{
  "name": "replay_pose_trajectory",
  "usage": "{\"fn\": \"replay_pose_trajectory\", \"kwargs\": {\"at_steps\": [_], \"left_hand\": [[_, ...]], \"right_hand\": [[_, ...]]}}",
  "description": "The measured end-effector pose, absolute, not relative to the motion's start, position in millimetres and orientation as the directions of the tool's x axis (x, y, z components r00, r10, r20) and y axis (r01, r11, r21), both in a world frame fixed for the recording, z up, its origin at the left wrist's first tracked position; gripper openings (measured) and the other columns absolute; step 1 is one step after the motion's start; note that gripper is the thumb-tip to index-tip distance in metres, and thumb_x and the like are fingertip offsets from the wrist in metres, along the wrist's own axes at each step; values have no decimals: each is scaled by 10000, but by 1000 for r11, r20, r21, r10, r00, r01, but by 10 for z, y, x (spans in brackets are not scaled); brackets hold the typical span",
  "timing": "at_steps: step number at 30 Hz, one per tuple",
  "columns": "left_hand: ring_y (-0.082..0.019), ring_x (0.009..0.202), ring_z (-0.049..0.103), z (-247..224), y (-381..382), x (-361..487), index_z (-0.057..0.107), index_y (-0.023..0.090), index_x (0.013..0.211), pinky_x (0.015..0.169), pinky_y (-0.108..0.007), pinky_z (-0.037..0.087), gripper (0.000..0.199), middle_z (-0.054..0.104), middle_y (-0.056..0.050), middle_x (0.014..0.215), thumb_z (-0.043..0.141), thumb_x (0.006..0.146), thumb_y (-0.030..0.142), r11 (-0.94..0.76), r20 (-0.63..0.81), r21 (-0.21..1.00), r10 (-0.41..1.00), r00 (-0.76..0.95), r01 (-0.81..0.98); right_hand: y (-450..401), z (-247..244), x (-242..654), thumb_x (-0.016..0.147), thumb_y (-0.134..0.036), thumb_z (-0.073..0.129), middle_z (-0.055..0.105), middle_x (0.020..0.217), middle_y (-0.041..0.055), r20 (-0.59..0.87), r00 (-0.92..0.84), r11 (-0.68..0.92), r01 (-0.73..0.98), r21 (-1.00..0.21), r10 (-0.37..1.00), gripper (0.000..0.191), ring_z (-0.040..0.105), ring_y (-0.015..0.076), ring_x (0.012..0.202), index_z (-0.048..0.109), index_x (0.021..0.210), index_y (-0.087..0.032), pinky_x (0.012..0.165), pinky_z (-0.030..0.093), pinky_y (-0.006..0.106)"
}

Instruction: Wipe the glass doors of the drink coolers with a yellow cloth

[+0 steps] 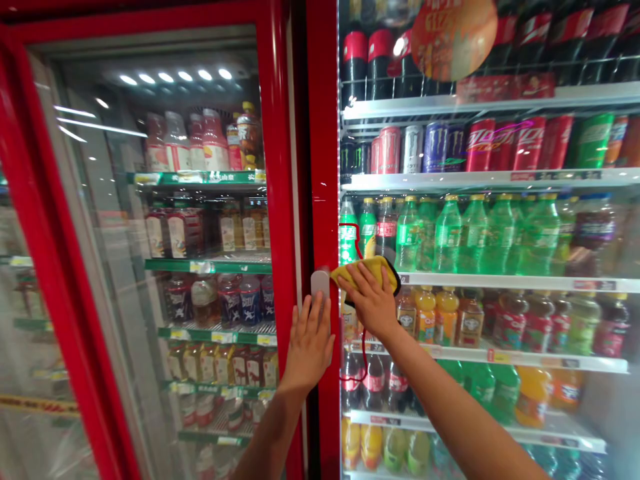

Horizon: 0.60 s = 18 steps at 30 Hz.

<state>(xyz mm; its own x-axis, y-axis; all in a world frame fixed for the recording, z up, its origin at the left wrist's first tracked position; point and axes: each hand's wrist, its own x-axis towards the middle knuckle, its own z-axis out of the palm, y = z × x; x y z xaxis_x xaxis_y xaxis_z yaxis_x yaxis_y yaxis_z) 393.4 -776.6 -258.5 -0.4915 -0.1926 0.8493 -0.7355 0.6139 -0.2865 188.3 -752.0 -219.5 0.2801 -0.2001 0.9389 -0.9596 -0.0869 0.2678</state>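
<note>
My right hand [373,300] presses a yellow cloth [386,267] with dark edging flat against the glass of the right cooler door, just beside its red frame. Its fingers are spread over the cloth. My left hand [311,340] lies on the pale grey door handle [321,283] of that frame, with its fingers stretched upward and most of the handle covered. Behind the glass, close to the cloth, stand green bottles [407,233] and orange drink bottles [426,313].
The red door frame [324,133] runs upright between two coolers. On the left, a glass door with a red frame [276,133] fronts shelves of bottles. Cans [483,143] and dark cola bottles [530,33] fill upper shelves at right. A round orange sticker [455,33] is on the glass.
</note>
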Motion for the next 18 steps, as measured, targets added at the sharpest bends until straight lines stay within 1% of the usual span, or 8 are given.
{"fn": "replay_pose_trajectory", "kwargs": {"at_steps": [2,3,6,8,11,14,16,18], "left_hand": [[-313,1575,154,-2581,-7762,3943,149,166,1630,1277,-528,181,847,252,-122,1680,591,943,391,613,847,-292,-191,-496,-734],[-315,1574,157,-2581,-7760,3948,160,166,1628,1276,-529,182,839,256,-122,1679,591,944,390,612,847,-294,-189,-497,-734],[-314,1572,167,-2592,-7751,3973,179,161,1625,1271,-529,197,813,266,-128,1675,577,952,383,613,851,-290,-186,-491,-735],[-311,1571,174,-2611,-7741,4000,168,150,1626,1269,-529,208,813,274,-136,1671,566,956,382,615,855,-280,-190,-483,-737],[-301,1569,184,-2653,-7710,4056,133,148,1630,1266,-523,224,799,273,-135,1671,536,967,339,609,860,-268,-198,-470,-746],[-297,1566,199,-2698,-7660,4121,107,154,1632,1265,-509,236,783,272,-124,1672,509,983,327,590,870,-248,-214,-445,-768],[-297,1563,206,-2723,-7622,4158,81,143,1632,1269,-504,234,796,274,-127,1670,506,988,339,574,876,-231,-229,-424,-786],[-299,1562,204,-2744,-7588,4186,53,130,1630,1273,-504,228,807,261,-134,1671,503,991,334,553,886,-207,-244,-395,-807]], "right_hand": [[-7538,-1979,1947,959,-115,499,501,1559,76,966,208,-122,-974,191,-154,542,357,259,1503,530,1465,-307,1246,147,588],[-7540,-1879,1985,962,-126,496,496,1562,74,967,210,-157,-970,187,-143,531,348,256,1507,538,1458,-310,1239,181,576],[-7529,-1616,2108,968,-163,500,511,1550,45,921,333,-280,-921,272,-200,497,370,242,1487,567,1427,-339,1216,243,529],[-7515,-1477,2179,962,-173,507,557,1510,41,860,415,-345,-886,309,-296,485,427,242,1442,578,1414,-335,1211,230,520],[-7498,-1353,2230,935,-177,519,648,1402,43,799,450,-394,-871,293,-399,475,507,247,1360,603,1384,-306,1212,179,527],[-7492,-1362,2215,921,-191,531,664,1374,33,785,474,-401,-860,316,-399,470,527,256,1333,624,1365,-316,1225,141,529],[-7499,-1438,2186,933,-194,526,622,1435,39,780,505,-390,-846,364,-369,480,500,266,1366,610,1388,-322,1239,122,537],[-7514,-1558,2159,940,-185,518,553,1514,51,777,532,-373,-833,408,-338,510,432,277,1431,574,1430,-316,1246,114,559]]}}
